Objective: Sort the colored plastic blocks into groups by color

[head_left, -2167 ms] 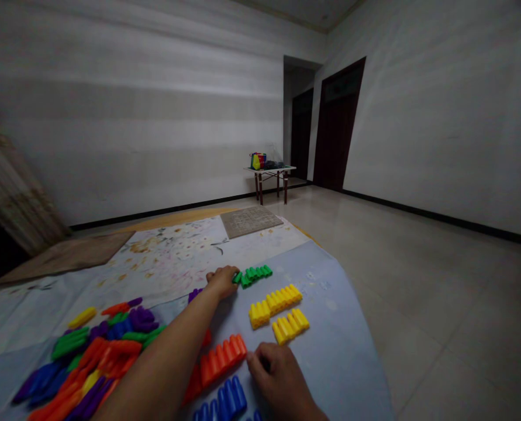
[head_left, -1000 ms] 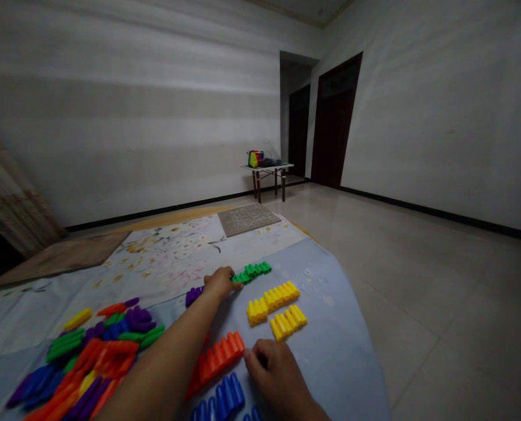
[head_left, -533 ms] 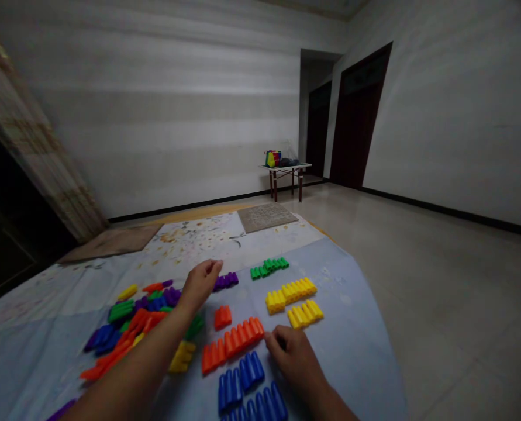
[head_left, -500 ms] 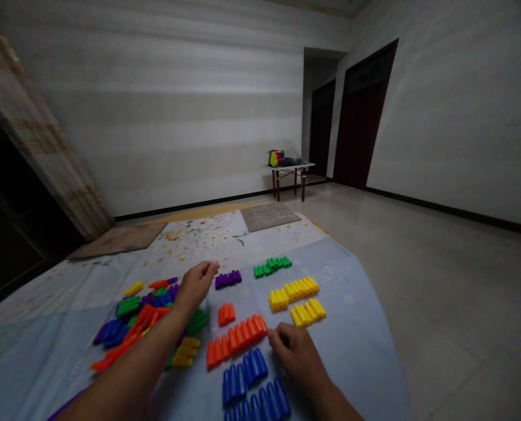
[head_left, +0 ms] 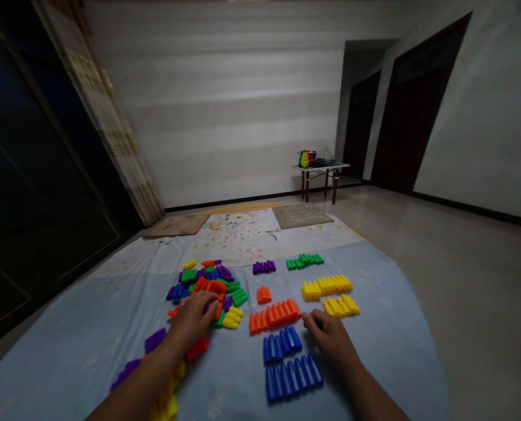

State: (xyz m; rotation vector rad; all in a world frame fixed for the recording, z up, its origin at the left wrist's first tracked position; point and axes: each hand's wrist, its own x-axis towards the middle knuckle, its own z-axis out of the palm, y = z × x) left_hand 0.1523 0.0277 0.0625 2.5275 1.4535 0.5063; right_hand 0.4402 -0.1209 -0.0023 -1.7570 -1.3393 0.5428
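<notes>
You've got two hands (head_left: pixel 328 334), two blue rows (head_left: pixel 293 377), two orange rows (head_left: pixel 275 316), two yellow rows (head_left: pixel 341 306), one purple row (head_left: pixel 264 267), one green row (head_left: pixel 304 261). Loose pieces (head_left: pixel 233 320) by your left arm: too jumbled to count. Beyond you: two mats (head_left: pixel 303 216), two doors (head_left: pixel 411 117), one side table (head_left: pixel 319 169), one bag (head_left: pixel 306 159), one curtain (head_left: pixel 115 131).

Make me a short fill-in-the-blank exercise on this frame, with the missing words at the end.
1. The left hand is at the mixed pile, which lies to the ____ of the sorted groups.
2. The sorted row nearest the camera is ____.
3. Just left of the green group lies a ____ one.
4. Between the green group and the right hand lie ____ pieces.

Missing words: left; blue; purple; yellow.
</notes>
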